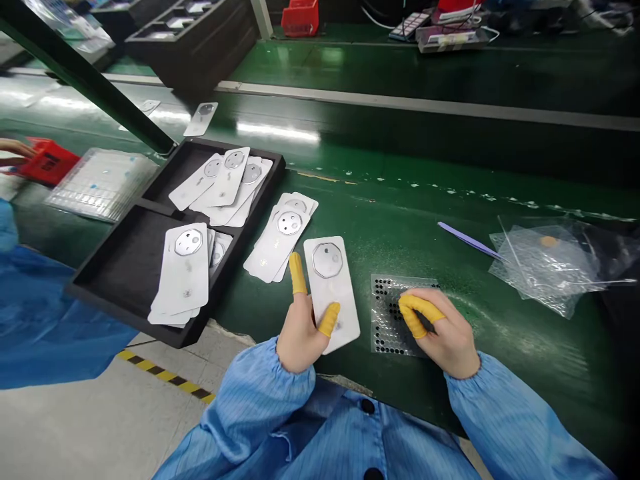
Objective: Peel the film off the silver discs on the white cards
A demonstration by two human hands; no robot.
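Observation:
My left hand (303, 327), with yellow finger cots on thumb and index finger, grips a white rectangular panel (336, 280) by its lower left part. The thumb presses on its face and the index finger lies along the left edge. A round grey disc shows at the panel's upper end. My right hand (443, 327), also in yellow cots, is closed in a pinch over a clear sheet of small round black dots (395, 343). Whatever sits between its fingertips is too small to make out. Left of the held panel, similar white panels (280, 243) lie in an overlapping pile.
A black divided tray (125, 247) at left holds several more white panels (187, 273). Purple tweezers (470, 240) and clear plastic bags (550, 263) lie at right. At far left, a co-worker's hand (15, 150) touches a red bin (53, 162) beside stacked clear trays (103, 183).

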